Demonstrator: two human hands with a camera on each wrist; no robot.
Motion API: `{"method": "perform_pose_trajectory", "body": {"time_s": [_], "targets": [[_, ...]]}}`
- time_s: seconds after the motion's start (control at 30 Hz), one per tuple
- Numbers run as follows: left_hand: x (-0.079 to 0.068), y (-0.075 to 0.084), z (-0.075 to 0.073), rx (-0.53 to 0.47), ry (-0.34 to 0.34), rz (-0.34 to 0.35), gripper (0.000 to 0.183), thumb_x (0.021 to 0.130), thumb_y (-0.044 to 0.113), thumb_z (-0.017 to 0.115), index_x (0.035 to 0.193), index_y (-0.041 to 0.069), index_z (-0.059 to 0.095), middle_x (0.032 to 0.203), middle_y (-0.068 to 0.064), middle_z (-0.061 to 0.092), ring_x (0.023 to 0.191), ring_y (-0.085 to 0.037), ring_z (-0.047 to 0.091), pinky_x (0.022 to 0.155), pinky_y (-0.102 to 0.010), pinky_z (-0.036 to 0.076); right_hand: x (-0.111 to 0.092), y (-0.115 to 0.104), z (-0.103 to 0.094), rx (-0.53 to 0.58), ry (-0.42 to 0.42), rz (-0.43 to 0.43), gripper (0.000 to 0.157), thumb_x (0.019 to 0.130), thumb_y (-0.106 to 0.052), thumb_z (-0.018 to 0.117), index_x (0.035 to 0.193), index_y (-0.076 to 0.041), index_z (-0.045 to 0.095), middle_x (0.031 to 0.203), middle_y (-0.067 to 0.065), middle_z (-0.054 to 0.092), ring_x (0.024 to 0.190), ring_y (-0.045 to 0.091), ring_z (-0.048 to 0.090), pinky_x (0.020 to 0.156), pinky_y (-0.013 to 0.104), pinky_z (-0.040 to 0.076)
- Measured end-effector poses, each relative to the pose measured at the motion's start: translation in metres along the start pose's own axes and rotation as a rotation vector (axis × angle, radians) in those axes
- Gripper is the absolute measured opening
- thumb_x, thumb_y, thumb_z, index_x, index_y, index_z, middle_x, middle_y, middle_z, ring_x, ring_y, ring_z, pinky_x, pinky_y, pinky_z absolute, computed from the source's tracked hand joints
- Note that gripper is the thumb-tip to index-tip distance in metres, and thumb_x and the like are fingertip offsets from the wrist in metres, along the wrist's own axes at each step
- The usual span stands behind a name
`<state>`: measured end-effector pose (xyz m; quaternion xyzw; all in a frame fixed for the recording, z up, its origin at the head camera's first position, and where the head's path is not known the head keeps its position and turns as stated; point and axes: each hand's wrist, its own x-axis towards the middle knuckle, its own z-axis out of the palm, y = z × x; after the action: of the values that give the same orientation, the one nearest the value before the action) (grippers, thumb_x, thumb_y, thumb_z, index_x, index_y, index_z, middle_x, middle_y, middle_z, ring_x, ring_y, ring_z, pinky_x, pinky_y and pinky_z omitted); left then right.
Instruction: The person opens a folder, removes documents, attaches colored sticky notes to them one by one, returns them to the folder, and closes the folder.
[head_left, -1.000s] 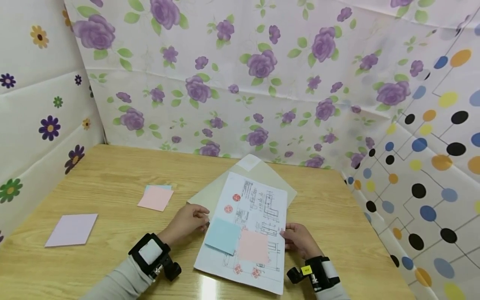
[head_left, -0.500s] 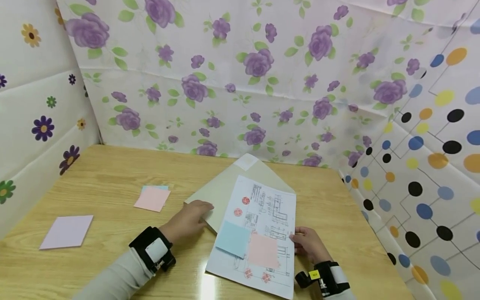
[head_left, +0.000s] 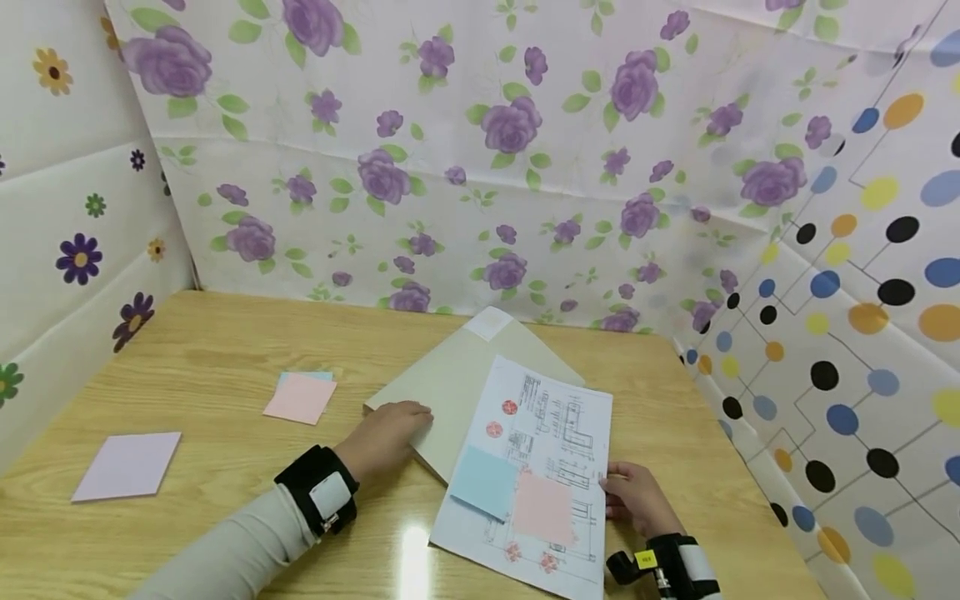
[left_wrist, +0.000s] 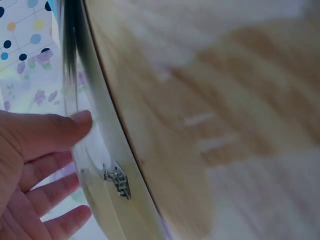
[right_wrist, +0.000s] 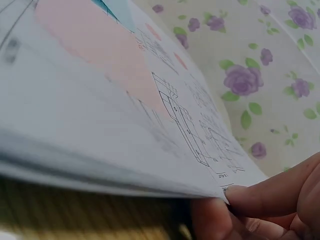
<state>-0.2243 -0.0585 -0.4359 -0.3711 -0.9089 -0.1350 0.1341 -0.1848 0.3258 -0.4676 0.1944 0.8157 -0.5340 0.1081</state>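
Observation:
My right hand [head_left: 633, 493] holds a stack of printed drawing sheets [head_left: 491, 508] by its right edge. In the right wrist view its thumb and a finger pinch the sheets' corner. A blue sticky note [head_left: 486, 483] and a pink one [head_left: 543, 507] lie on the top sheet, which also bears red round stamps. Beneath the far part of the sheets lies a beige file folder [head_left: 442, 383] with a white label. My left hand [head_left: 387, 437] rests at the folder's left corner. In the left wrist view the thumb and loosely extended fingers touch its edge, near a dark metal piece [left_wrist: 119, 182].
Left on the wooden table [head_left: 225, 350] lie a pink note [head_left: 302, 398] over a blue one [head_left: 321, 375], and a lilac pad [head_left: 129, 467]. Patterned cloth walls stand behind the table and at both sides. The folder's far corner is close to the back cloth.
The right hand has carried the sheets rightward, uncovering more of the folder. The left hand has come from beside the sheets to the folder's left corner.

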Motion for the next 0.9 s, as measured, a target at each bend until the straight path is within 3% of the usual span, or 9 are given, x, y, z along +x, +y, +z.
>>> {"method": "perform_pose_trajectory", "body": {"time_s": [0.17,0.3,0.57,0.7,0.83,0.9], "targets": [[-0.002,-0.002,-0.004,-0.054,-0.039,-0.023,0.03,0.075,-0.007,0.055,0.104,-0.002,0.063,0.108,-0.015,0.062,0.103,-0.027,0.058,0.089,-0.036,0.046,0.0,0.005,-0.013,0.016,0.043,0.008,0.03,0.086,0.0,0.048,0.115,0.008,0.051,0.077,0.007,0.065,0.061,0.015,0.059,0.056,0.03,0.05],[-0.005,-0.009,-0.012,-0.121,-0.021,-0.055,0.031,0.072,-0.006,0.06,0.103,-0.004,0.062,0.104,-0.016,0.064,0.099,-0.028,0.06,0.086,-0.037,0.048,0.001,0.004,-0.027,0.076,0.053,0.03,0.034,0.087,-0.003,0.049,0.119,0.007,0.048,0.075,0.004,0.063,0.06,0.014,0.056,0.055,0.027,0.047],[-0.01,-0.024,-0.028,-0.19,0.014,-0.187,0.023,0.077,0.002,0.065,0.099,0.001,0.066,0.098,-0.012,0.067,0.092,-0.024,0.063,0.078,-0.034,0.051,-0.006,0.003,-0.059,0.259,0.048,0.053,0.042,0.088,-0.003,0.048,0.127,0.007,0.038,0.073,0.0,0.063,0.062,0.01,0.056,0.053,0.02,0.046],[-0.01,-0.029,-0.034,-0.191,0.075,-0.268,0.016,0.077,0.003,0.066,0.093,0.001,0.068,0.093,-0.012,0.067,0.088,-0.025,0.063,0.075,-0.035,0.052,-0.012,0.006,-0.079,0.324,0.09,0.061,0.037,0.088,-0.004,0.048,0.124,0.002,0.043,0.073,-0.004,0.063,0.064,0.008,0.056,0.055,0.018,0.047],[-0.012,-0.036,-0.038,-0.217,0.154,-0.366,0.012,0.078,0.002,0.064,0.089,-0.001,0.068,0.09,-0.013,0.066,0.08,-0.024,0.063,0.068,-0.033,0.052,-0.015,0.01,-0.094,0.384,0.134,0.045,0.02,0.089,-0.004,0.049,0.105,-0.011,0.056,0.073,-0.008,0.063,0.067,0.005,0.057,0.06,0.018,0.049],[-0.013,-0.041,-0.04,-0.247,0.181,-0.413,0.012,0.08,0.002,0.062,0.09,-0.001,0.067,0.089,-0.014,0.067,0.076,-0.022,0.063,0.065,-0.032,0.051,-0.015,0.013,-0.099,0.412,0.149,0.041,0.017,0.089,-0.004,0.049,0.1,-0.015,0.056,0.073,-0.01,0.063,0.069,0.004,0.057,0.062,0.018,0.049]]}}
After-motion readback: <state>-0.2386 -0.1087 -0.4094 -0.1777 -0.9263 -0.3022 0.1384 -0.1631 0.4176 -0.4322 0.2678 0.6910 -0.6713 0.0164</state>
